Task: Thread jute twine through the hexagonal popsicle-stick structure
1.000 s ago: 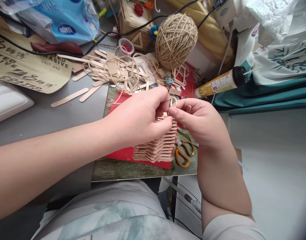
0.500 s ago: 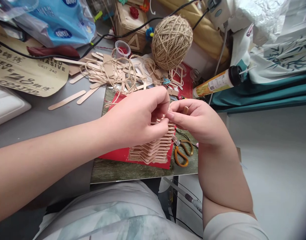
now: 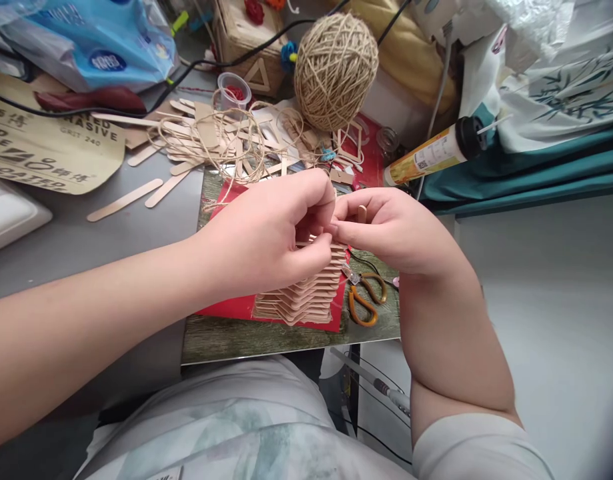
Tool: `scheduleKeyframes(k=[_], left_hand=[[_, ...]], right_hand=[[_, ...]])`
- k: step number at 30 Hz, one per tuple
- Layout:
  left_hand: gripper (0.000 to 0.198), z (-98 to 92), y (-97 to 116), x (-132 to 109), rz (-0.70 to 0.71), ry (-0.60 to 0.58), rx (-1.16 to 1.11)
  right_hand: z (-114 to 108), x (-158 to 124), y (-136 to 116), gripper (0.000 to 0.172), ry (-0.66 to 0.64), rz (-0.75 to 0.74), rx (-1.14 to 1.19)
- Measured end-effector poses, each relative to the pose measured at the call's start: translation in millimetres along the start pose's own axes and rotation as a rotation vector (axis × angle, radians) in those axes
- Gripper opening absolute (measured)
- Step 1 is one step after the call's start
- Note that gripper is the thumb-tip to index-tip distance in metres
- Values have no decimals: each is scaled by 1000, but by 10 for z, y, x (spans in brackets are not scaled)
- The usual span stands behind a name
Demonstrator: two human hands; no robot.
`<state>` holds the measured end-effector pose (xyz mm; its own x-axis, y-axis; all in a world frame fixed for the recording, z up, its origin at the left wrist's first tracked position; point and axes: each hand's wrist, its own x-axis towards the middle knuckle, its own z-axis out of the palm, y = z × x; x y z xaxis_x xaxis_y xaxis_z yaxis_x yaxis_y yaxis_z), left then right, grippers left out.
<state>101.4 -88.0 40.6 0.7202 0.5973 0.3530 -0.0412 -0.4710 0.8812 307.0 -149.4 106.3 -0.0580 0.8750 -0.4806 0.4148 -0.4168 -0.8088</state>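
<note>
My left hand [image 3: 281,233] reaches in over a layered stack of wooden craft sticks [image 3: 306,297], its thumb and fingers closed in a pinch. Whatever those fingertips grip is hidden behind the hand. Against them, at the stack's upper right, is my right hand [image 3: 396,230], also pinching. The rounded end of a craft stick [image 3: 361,213] pokes out between its fingers. The stack has a zigzag front and stands on a red sheet [image 3: 229,305]. Both hands cover its top.
Scissors with orange handles [image 3: 363,307] lie right of the stack. Behind are loose craft sticks [image 3: 179,167], tangled twine [image 3: 221,143], a twine ball [image 3: 336,70] and a small cup [image 3: 233,92]. A yellow drink tube [image 3: 426,157] leans at the right. A black cable [image 3: 186,70] crosses the back.
The whole view has shifted slightly, so background things sit a little farther left and up. Both hands keep their pinch over the stack, with hardly any movement relative to it.
</note>
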Motion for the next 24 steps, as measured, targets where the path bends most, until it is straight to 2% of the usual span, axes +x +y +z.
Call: scheduleKeyframes(k=[9,17,24], left_hand=[[14,-18,6,8,30,-6,50],[13,-24,31,21,16,-13,60],[14,-26,39,23,5,-14,36]], right_hand=[[-31,-23,-22,38,-67,22,-32],[-22,7,-5,45,-14,7,15],[-23,12,20,42,-18,-1,23]])
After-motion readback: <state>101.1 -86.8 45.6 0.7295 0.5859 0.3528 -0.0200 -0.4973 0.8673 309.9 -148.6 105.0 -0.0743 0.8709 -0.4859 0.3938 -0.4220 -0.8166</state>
